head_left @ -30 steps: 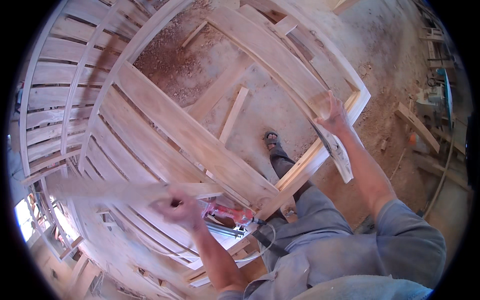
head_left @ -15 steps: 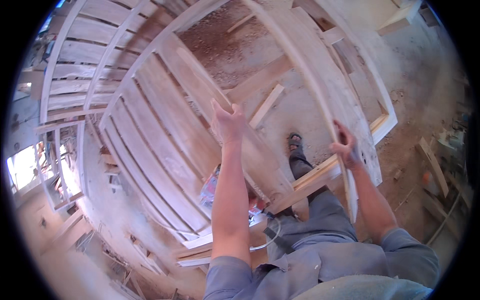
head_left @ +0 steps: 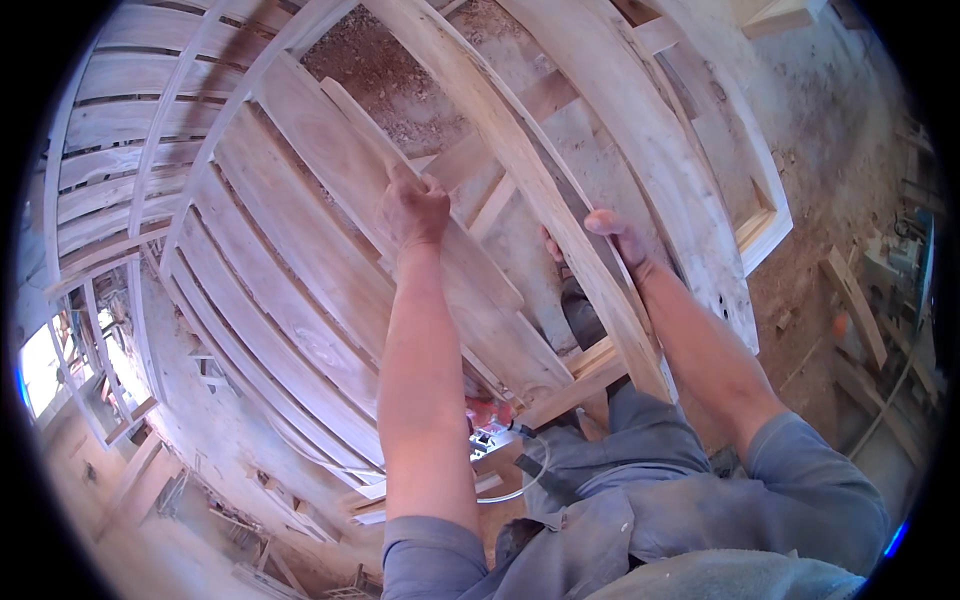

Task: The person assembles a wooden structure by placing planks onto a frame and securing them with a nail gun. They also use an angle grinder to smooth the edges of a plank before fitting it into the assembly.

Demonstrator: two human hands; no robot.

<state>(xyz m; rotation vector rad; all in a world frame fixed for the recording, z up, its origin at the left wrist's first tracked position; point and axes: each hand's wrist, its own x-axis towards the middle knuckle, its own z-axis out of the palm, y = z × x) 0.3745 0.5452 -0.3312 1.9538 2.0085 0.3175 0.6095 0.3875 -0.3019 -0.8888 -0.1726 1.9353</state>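
Note:
My left hand [head_left: 415, 205] is closed around a narrow wooden strip [head_left: 478, 265] that lies over the slats of a large wooden frame [head_left: 225, 135]. A long plank [head_left: 535, 180] with a rough edge is in my right hand [head_left: 618, 235]. The thumb presses on its right edge, and fingertips show past its left side. This plank is tilted on its edge over the gap in the frame, its near end close to my legs. To its right another wide board [head_left: 640, 130] lies across the frame. Below my left hand, several slats run side by side with narrow gaps.
A red power tool [head_left: 490, 415] with a pale hose sits near the frame's near edge, beside my left forearm. Another slatted panel [head_left: 120, 120] stands at the far left. Loose timber [head_left: 855, 305] lies on the dusty floor at the right. My legs are at the near rail [head_left: 580, 385].
My right hand has brought the long plank left, toward the slats, and tilted it so its broad face shows. My left hand stays closed on the strip, and the view has shifted slightly.

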